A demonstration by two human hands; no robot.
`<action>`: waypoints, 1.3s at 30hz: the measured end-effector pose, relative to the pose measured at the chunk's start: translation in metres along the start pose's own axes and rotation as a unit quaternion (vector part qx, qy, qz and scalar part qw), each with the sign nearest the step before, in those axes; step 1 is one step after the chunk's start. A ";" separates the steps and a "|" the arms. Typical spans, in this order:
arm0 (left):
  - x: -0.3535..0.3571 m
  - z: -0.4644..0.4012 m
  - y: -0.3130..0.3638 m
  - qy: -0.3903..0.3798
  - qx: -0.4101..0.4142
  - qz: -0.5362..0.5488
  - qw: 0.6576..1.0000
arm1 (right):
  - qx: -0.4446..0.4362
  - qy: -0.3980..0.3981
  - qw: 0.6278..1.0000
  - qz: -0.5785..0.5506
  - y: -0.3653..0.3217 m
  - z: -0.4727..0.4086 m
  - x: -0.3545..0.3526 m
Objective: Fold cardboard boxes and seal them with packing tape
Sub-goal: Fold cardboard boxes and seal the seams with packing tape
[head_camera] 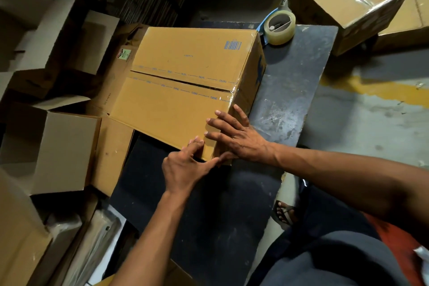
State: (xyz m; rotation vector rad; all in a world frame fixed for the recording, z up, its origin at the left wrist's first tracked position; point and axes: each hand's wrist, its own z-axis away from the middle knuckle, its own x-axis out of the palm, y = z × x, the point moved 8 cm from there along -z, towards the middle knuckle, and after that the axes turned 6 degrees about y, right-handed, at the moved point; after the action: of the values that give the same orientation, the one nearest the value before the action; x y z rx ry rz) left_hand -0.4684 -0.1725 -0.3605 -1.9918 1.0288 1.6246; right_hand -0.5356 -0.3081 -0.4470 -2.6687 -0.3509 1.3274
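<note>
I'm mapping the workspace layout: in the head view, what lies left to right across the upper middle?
Open empty box → box being sealed → packing tape roll → taped finished box.

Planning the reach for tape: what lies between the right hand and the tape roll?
In the head view, only bare dark tabletop beside the box separates the right hand from the tape roll.
</note>
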 end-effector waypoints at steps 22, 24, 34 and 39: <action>-0.001 0.007 -0.005 -0.025 0.167 0.021 0.985 | 0.010 -0.056 0.998 -0.012 0.001 -0.009 -0.027; 0.000 0.009 -0.001 -0.015 0.170 -0.028 0.985 | 0.035 -0.042 0.998 -0.019 -0.002 -0.010 -0.029; -0.011 0.018 -0.001 -0.052 0.191 0.058 0.979 | 0.026 -0.113 0.990 -0.080 -0.007 -0.012 -0.033; -0.015 0.023 -0.009 -0.078 0.029 0.136 0.987 | 0.098 -0.062 0.988 -0.101 0.038 -0.049 -0.079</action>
State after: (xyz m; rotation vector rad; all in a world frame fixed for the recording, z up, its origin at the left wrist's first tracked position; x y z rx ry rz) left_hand -0.4789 -0.1465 -0.3541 -1.7135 1.3170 1.8321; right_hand -0.5371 -0.3668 -0.3662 -2.3296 -0.4672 1.3890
